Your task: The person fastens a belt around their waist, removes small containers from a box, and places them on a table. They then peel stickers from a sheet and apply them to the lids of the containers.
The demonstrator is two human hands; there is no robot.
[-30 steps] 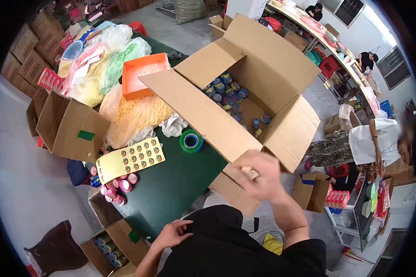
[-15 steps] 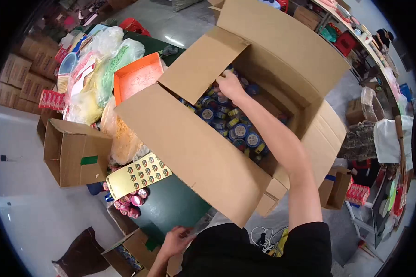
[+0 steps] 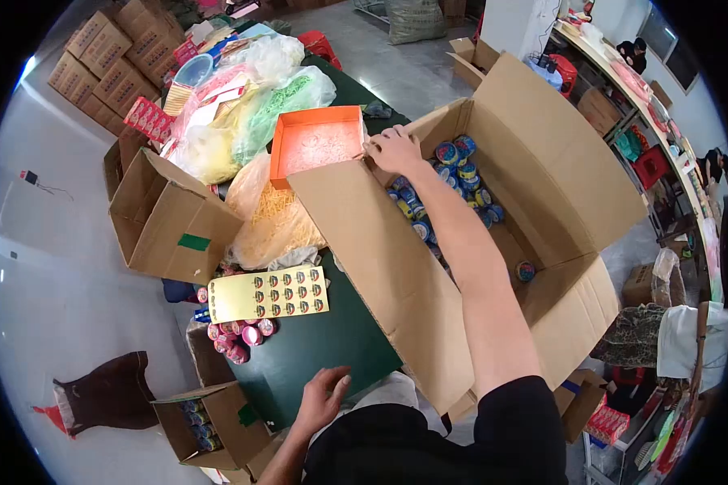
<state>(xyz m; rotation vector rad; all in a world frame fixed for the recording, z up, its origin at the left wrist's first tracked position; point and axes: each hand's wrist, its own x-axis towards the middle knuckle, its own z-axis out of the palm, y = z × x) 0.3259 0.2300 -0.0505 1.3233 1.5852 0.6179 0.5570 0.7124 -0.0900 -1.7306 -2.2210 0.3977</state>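
Note:
A large open cardboard box [image 3: 552, 162] holds several small round tubs [image 3: 466, 171] with blue lids. My right hand [image 3: 395, 152] has its fingers curled over the box's far left edge, beside an orange tray [image 3: 281, 153]. Near my body, my left hand [image 3: 322, 398] hovers at the front edge of the green table [image 3: 315, 343], thumb and fingers apart and nothing in them. A sheet of round stickers [image 3: 268, 294] lies on the table next to several pink tubs [image 3: 239, 335].
Plastic bags [image 3: 275, 101] and orange shreds [image 3: 283, 222] lie behind the sticker sheet. An open carton [image 3: 166, 222] stands left, and a smaller carton [image 3: 234, 420] with tubs is at lower left. Two people are at the far right.
My right hand has moved from inside the box to its left edge, and the short flap there no longer stands up. The tubs have shifted within the box. My left hand has opened wider.

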